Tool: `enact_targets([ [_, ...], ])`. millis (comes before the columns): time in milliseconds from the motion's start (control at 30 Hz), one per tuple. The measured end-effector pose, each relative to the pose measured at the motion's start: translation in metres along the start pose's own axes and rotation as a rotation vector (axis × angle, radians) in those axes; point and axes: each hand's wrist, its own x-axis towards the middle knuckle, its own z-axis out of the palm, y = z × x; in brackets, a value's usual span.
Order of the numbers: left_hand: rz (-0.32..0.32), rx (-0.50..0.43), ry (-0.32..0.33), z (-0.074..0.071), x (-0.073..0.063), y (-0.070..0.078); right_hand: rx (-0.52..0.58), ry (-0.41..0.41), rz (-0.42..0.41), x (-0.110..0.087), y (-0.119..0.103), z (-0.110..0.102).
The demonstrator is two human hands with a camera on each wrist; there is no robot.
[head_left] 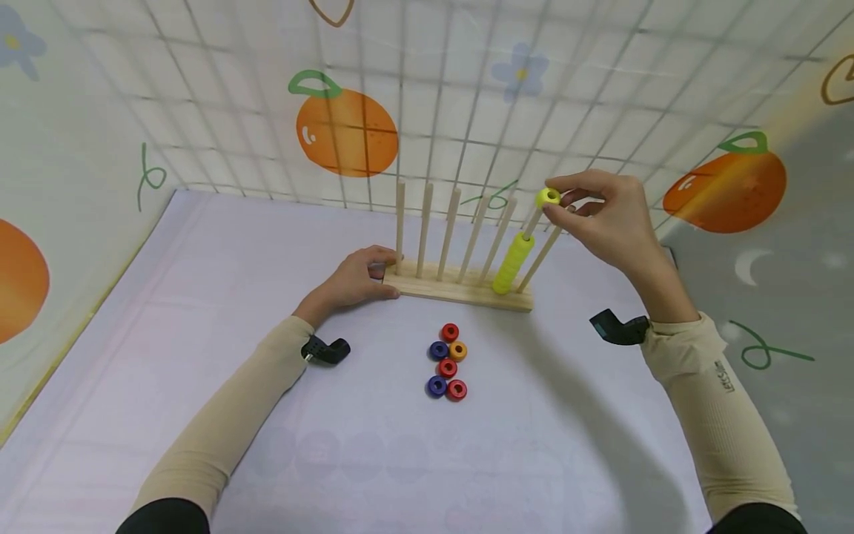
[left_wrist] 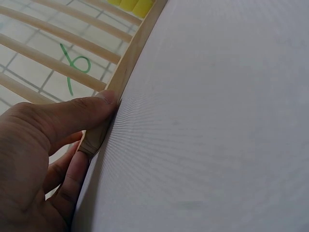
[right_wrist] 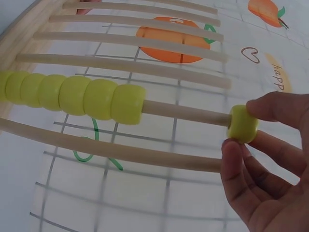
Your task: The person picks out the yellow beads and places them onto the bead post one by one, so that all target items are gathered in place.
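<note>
A wooden peg rack (head_left: 460, 292) stands on the white table, with several upright pegs along its base. My left hand (head_left: 356, 278) grips the left end of that base, thumb on the front edge and fingers behind, as the left wrist view shows. My right hand (head_left: 610, 215) pinches a yellow bead (right_wrist: 243, 123) between thumb and fingers at the tip of the second peg from the right. Lower on this same peg sits a stack of yellow beads (right_wrist: 128, 104), with bare wood between the stack and the pinched bead. The other pegs hold no beads.
In front of the rack lies a small group of loose beads: red beads (head_left: 457, 390), blue beads (head_left: 437, 386) and one orange bead (head_left: 457, 351). Behind the table hangs a printed cloth (head_left: 454, 111) with a grid and oranges.
</note>
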Motion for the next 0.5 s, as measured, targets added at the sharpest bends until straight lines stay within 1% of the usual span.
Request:
enact_targets([
  [200,0.0,0.014,0.001,-0.0002,-0.0002,0.0023,0.007,-0.02,0.014,-0.0009,0.0005,0.0011],
  [500,-0.02,-0.006,0.0,-0.0001,-0.0013,0.0032,0.017,-0.038,0.026,-0.0004,0.0026,0.003],
])
